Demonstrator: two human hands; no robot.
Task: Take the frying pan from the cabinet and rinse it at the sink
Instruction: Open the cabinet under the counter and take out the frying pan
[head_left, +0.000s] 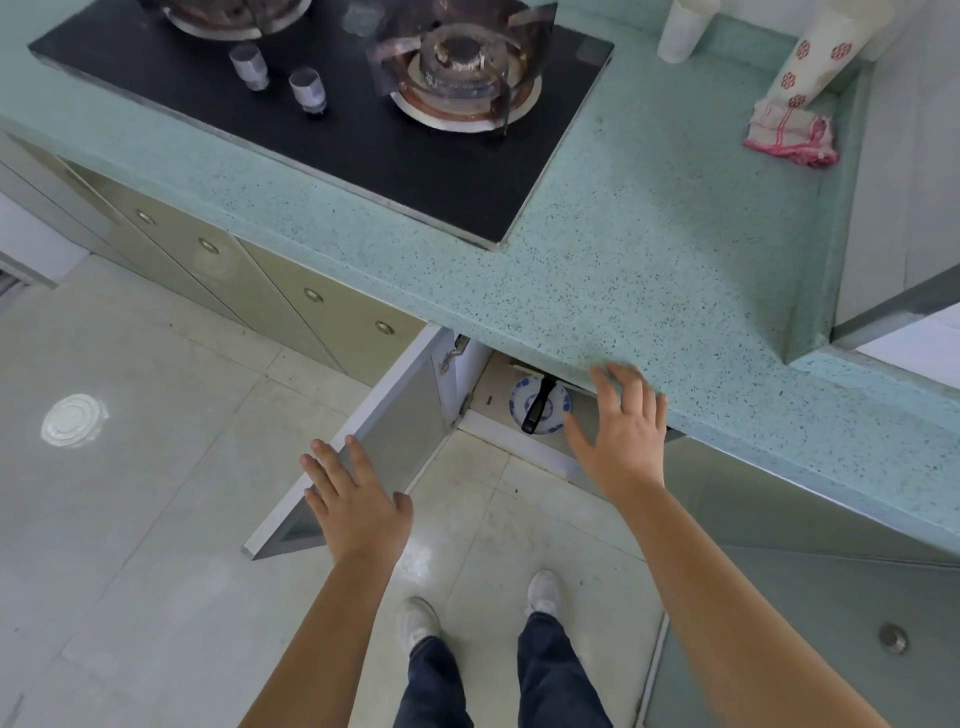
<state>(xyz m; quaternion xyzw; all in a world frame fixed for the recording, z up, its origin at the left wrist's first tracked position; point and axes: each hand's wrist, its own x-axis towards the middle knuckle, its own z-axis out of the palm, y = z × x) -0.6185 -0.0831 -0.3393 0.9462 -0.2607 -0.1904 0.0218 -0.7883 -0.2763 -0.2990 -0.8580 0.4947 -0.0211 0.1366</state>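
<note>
**Speckled teal countertop (623, 234) over an open cabinet (493, 379)**

Straight fingers (332, 467) of left hand (358, 504) over smooth grey cabinet door (400, 441) edge, gripping nothing. Right hand (623, 431) spread, empty, blurred, beside the counter lip. Inside the cabinet: frying pan (537, 410), only its slim black handle showing, across a round blue-patterned plate (519, 402).
</note>
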